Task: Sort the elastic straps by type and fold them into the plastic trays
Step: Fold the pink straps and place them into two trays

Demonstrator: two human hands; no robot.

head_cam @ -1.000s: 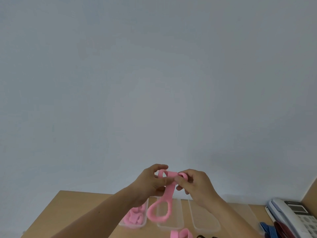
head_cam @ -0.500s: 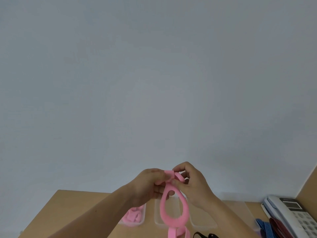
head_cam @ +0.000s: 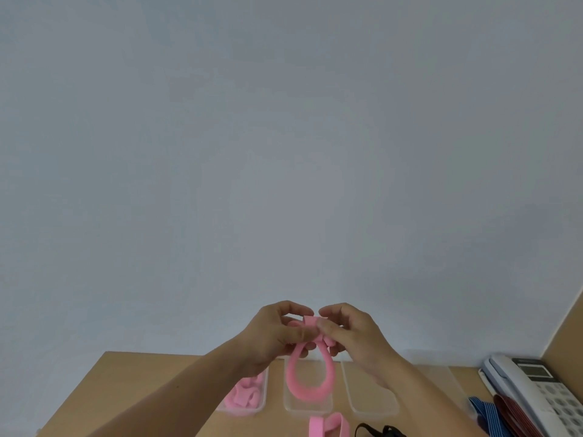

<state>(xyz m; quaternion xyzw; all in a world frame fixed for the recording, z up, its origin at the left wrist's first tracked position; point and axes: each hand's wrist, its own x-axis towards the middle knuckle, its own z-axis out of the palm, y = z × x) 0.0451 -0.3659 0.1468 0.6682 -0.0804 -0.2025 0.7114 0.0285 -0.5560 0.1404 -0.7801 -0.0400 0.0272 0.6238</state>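
I hold a pink elastic strap [head_cam: 310, 378] up in front of the wall, above the desk. My left hand [head_cam: 277, 332] and my right hand [head_cam: 350, 334] both pinch its upper end, where it is folded over, and a loop hangs below them. Three clear plastic trays stand side by side behind it: the left tray [head_cam: 262, 405] holds folded pink straps [head_cam: 244, 395], while the middle tray [head_cam: 307, 406] and the right tray [head_cam: 372, 395] show no straps inside. Another pink strap [head_cam: 328, 425] lies at the near edge.
The wooden desk [head_cam: 126, 389] meets a pale wall. A black strap [head_cam: 378, 432] lies near the bottom edge. Blue [head_cam: 487, 416] and dark red [head_cam: 512, 414] straps lie at the right beside a white desk phone [head_cam: 536, 392]. A wooden panel rises at far right.
The hanging loop has swung from lower left to straight below my hands and widened. My fingers have shifted along the folded top end of the pink strap.
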